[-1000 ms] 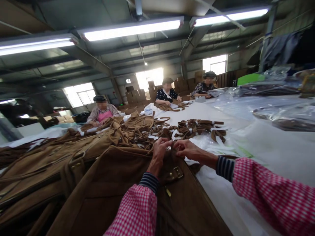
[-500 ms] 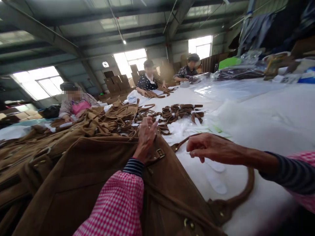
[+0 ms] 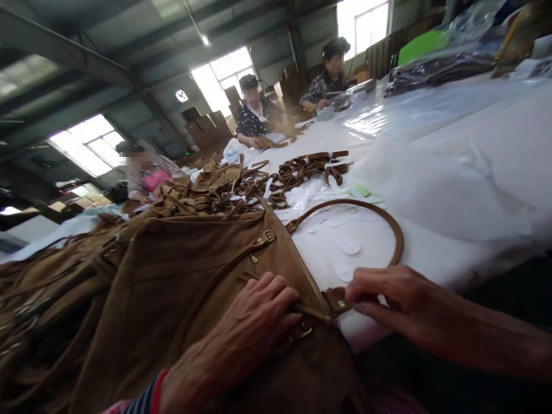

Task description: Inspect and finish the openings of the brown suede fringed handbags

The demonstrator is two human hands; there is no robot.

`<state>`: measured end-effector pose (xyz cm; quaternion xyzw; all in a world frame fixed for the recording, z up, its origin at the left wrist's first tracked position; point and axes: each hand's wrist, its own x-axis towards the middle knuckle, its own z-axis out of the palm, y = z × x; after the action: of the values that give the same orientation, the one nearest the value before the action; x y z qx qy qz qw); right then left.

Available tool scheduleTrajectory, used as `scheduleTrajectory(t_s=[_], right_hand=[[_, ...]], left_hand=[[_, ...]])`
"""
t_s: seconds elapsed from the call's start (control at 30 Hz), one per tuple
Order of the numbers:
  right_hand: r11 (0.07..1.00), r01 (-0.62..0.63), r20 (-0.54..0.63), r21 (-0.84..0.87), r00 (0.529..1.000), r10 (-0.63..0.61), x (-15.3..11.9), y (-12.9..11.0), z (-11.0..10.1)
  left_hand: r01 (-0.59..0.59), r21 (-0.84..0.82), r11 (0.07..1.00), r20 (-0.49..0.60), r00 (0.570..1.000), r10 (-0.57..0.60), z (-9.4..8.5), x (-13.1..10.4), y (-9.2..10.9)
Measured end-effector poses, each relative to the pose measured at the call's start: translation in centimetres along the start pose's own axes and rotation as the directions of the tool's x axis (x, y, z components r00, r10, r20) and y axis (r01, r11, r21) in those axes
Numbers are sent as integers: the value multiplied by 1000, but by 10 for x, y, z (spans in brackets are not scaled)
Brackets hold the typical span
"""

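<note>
A large brown bag (image 3: 172, 276) lies before me, its zipped edge running along the right side. One looped handle (image 3: 379, 215) spreads over the white table. My right hand (image 3: 401, 305) pinches the near end of that handle, beside its riveted tab (image 3: 338, 300). My left hand (image 3: 254, 316) rests on the bag's front with curled fingers, around or against a strap near a brass buckle; its fingertips are partly hidden. Another brass buckle (image 3: 268, 236) shows farther up the bag.
More brown bags (image 3: 64, 287) are heaped at the left. Bundled brown straps (image 3: 310, 169) and white slips (image 3: 347, 244) lie on the white table (image 3: 452, 247). Three people sit across it. Plastic-wrapped goods (image 3: 440, 72) stand at the back right.
My left hand has come nearer, down the bag to the lower buckle. My right hand has moved down and closed on the handle. The camera view has shifted.
</note>
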<state>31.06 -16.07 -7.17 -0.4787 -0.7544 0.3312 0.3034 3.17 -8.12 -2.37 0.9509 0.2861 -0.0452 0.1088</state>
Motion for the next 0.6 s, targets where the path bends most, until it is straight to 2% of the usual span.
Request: scheduleTrajectory(t_s=[0.07, 0.17, 0.27, 0.37, 0.47, 0.53, 0.6], right_hand=[[1000, 14, -29, -13, 999, -14, -9, 6, 10], [996, 66, -115, -55, 991, -72, -12, 10, 24], [978, 176, -180, -111, 964, -194, -10, 7, 35], [956, 253, -199, -147, 939, -280, -6, 2, 38], [947, 264, -158, -184, 943, -293, -1, 4, 35], [933, 265, -82, -242, 953, -291, 3, 8, 33], [893, 300, -27, -336, 944, -328, 6, 13, 32]], left_hand=[[89, 22, 996, -57, 995, -87, 13, -10, 3], [129, 64, 990, -142, 983, -119, 17, -13, 9], [120, 85, 989, -156, 982, -106, 15, -18, 15], [122, 30, 992, -145, 982, -116, 15, -34, 20], [108, 88, 990, -237, 968, -85, 16, -64, 23], [83, 195, 977, -321, 947, -16, 19, -92, 23], [102, 272, 957, -400, 917, 16, 26, -126, 22]])
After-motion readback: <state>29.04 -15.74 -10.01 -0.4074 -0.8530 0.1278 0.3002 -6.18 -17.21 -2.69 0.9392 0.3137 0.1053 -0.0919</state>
